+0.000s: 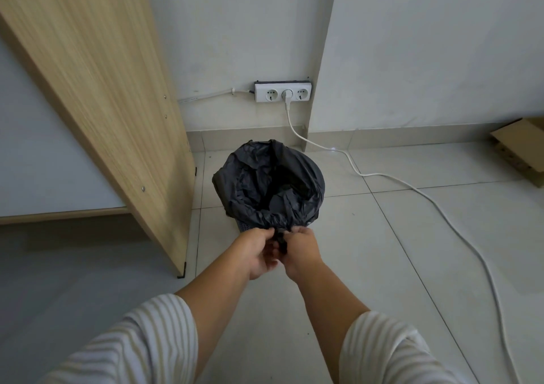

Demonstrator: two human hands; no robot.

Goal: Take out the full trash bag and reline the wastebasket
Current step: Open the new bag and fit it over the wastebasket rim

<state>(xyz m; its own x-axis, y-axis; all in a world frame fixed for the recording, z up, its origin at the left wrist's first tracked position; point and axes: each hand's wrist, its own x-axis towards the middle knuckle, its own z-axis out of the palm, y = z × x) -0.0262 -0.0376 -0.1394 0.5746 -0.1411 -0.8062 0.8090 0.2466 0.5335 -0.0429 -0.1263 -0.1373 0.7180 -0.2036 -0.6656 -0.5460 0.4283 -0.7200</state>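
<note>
A black trash bag (265,183) lines a small dark wastebasket (243,227) standing on the tiled floor near the wall corner. The bag's mouth is spread over the rim and its inside looks crumpled. At the near edge of the rim, my left hand (260,251) and my right hand (303,248) meet, both pinching a gathered twist of the bag's edge between them. Most of the basket is hidden under the bag.
A tall wooden panel (112,95) of a piece of furniture stands just left of the basket. A white socket strip (282,92) sits on the wall behind, its cable (412,189) trailing across the floor to the right. A cardboard box (521,148) lies at far right.
</note>
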